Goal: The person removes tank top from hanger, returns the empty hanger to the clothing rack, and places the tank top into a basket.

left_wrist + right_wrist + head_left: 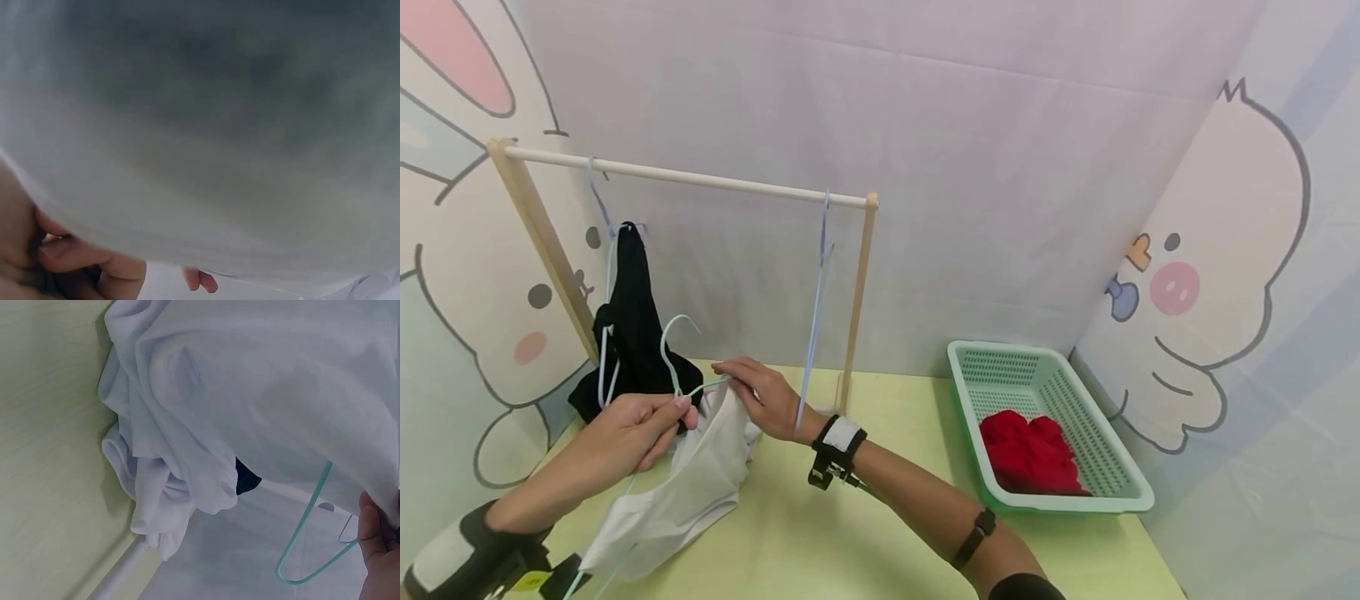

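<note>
A mint-green hanger (666, 354) stands hook up, with a white garment (700, 492) draped over part of it. My left hand (640, 425) pinches the hanger just under its hook. With thumb and fingers, my right hand (767, 398) holds the garment's edge at the hanger's right arm. In the right wrist view, the green hanger (300, 531) shows below the cloth, and the garment (169, 431) falls in folds to the table. Blurred white cloth (206, 206) fills most of the left wrist view, hiding part of the left hand.
Behind stands a rack with a white rail (700, 177). A black garment (636, 325) hangs at its left, and a pale blue hanger (815, 317) hangs at its right. On the table's right side, a green basket (1120, 467) holds red cloth (1030, 450).
</note>
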`<action>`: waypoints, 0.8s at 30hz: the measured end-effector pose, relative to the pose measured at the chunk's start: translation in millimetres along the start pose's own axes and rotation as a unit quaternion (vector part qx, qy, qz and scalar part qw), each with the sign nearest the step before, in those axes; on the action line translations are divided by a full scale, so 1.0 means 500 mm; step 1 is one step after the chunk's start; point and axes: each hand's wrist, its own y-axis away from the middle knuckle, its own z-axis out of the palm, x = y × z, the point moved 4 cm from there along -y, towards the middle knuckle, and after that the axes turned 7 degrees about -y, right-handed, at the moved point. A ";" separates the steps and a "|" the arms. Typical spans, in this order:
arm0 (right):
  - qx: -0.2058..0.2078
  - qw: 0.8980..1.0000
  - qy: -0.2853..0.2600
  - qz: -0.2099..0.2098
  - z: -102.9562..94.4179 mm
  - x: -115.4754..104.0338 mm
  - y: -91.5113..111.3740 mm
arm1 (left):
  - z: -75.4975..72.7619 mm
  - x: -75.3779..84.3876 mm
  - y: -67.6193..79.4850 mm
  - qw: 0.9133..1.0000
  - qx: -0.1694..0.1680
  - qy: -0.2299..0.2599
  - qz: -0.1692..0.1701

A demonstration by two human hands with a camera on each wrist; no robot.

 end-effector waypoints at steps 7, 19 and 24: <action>-0.005 1.000 0.004 0.009 -0.004 0.003 0.003 | 0.001 0.004 0.001 1.000 -0.010 0.004 -0.006; 0.007 1.000 0.003 0.016 -0.010 0.013 0.010 | -0.001 0.009 0.006 1.000 -0.005 0.000 -0.003; 0.005 0.999 -0.003 0.033 -0.007 0.028 0.017 | 0.000 0.008 0.012 1.000 -0.007 -0.009 -0.007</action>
